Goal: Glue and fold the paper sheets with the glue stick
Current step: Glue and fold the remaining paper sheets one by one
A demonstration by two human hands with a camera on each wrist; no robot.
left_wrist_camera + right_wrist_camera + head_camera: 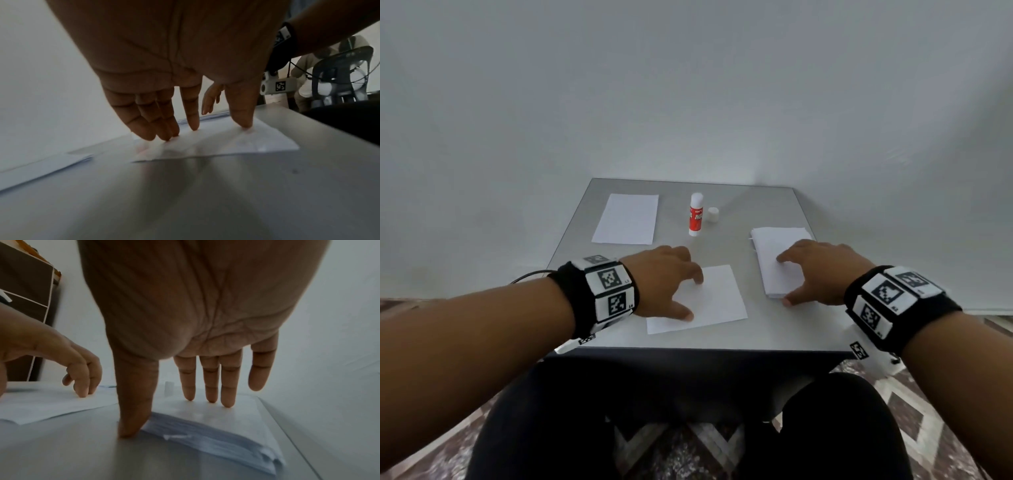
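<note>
The left hand (664, 281) is spread flat, and its fingertips (193, 125) press down on one paper sheet (709, 301) near the front of the gray table (774, 329). The right hand (822, 270) is spread too. Its fingers rest on top of a stack of papers (777, 253) and its thumb touches the near edge of the stack. The glue stick (695, 214) stands up at the back with its cap (713, 214) off, just beside it. Another sheet (626, 219) lies at the back left.
</note>
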